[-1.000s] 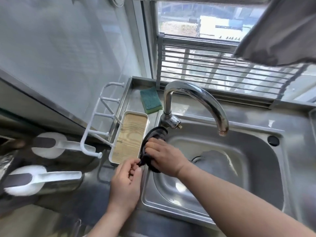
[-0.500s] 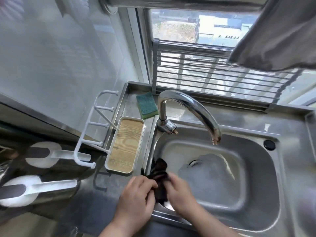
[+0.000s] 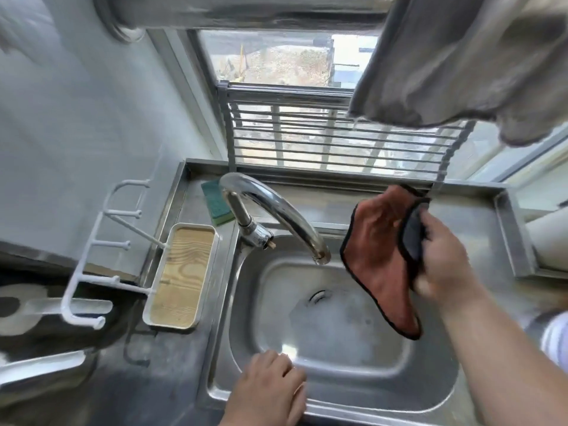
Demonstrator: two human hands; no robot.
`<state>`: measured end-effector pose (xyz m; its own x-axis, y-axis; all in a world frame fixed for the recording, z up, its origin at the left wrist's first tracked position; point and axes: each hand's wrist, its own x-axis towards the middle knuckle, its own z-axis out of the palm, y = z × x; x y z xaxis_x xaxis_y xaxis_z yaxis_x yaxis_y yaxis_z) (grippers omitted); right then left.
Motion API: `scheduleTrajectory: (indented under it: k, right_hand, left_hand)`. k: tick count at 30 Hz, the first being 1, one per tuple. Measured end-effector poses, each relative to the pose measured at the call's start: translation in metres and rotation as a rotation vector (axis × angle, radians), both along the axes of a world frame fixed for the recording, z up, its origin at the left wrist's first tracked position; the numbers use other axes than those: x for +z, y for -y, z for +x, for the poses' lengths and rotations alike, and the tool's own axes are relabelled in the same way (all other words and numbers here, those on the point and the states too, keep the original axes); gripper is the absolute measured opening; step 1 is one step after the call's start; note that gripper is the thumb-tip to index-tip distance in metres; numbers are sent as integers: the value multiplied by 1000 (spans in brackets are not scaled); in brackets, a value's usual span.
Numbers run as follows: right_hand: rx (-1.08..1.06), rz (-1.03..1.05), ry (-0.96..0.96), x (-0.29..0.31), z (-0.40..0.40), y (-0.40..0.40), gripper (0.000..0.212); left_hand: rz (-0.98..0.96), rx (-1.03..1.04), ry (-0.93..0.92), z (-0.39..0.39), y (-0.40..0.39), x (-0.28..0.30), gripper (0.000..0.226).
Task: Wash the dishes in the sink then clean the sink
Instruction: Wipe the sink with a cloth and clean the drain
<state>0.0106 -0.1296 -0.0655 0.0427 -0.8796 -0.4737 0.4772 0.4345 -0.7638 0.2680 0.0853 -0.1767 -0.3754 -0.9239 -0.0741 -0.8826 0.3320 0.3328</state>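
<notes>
The steel sink (image 3: 430, 392) holds no dishes, only a thin film of suds around the drain (image 3: 318, 296). My right hand (image 3: 442, 256) holds up a cloth (image 3: 379, 259), orange on one side and dark grey on the other, above the sink's right half. The cloth hangs open with a corner pointing down. My left hand (image 3: 267, 392) rests on the sink's front left rim with loosely curled fingers and holds nothing. The chrome tap (image 3: 276, 207) arches over the basin, and no water shows at its spout.
A green sponge (image 3: 215, 204) lies behind the tap's base. A white tray with a wooden bottom (image 3: 181, 275) and a white hook rack (image 3: 92, 265) stand left of the sink. A grey towel (image 3: 461, 56) hangs at top right. A roll-up metal rack (image 3: 338, 139) leans against the window.
Both hands were wringing the dark bunched cloth at the sink's left edge. Now my right hand has lifted it up to the right, unfolded, and my left hand has let go.
</notes>
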Motion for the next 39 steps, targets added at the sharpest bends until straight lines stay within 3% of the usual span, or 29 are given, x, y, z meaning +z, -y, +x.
scheduleTrajectory:
  k: [1, 3, 6, 8, 9, 13, 18, 22, 28, 31, 34, 37, 39]
  right_hand:
    - [73, -118, -131, 2, 17, 15, 41]
    - [362, -392, -596, 2, 53, 39, 35]
    - [965, -750, -1332, -37, 94, 64, 59]
    - [1223, -781, -1529, -64, 104, 67, 73]
    - [1236, -805, -1590, -74, 102, 67, 73]
    - [972, -725, -1643, -102, 36, 70, 53]
    - [608, -598, -1731, -110, -110, 44, 50]
    - [441, -542, -1816, -107, -119, 33, 36]
    - [793, -622, -1728, -90, 26, 49, 46]
    - [832, -643, -1646, -89, 64, 54, 44]
    - [788, -629, -1717, -91, 21, 55, 36]
    - [699, -381, -1868, -90, -66, 50, 35]
    - [630, -185, -1859, -90, -124, 45, 36]
  left_hand:
    - [-12, 9, -5, -2, 2, -1, 21]
    - [-36, 47, -28, -4, 3, -5, 21]
    - [-18, 122, -47, -4, 4, -9, 28]
    - [0, 150, -55, -3, 3, -12, 37]
    - [-3, 138, -53, -2, 4, -13, 37]
    - [-34, 95, 39, -4, 4, -12, 23]
    - [4, 79, 96, -2, 5, -11, 19]
    - [71, 48, 159, -3, 4, -4, 24]
    - [82, 19, 221, -3, 4, -1, 27]
    - [62, 3, 232, -2, 4, -4, 28]
    - [57, 21, 235, -4, 5, -6, 29]
    - [79, 20, 259, -6, 4, -2, 29]
    - [96, 10, 281, -6, 4, 1, 29]
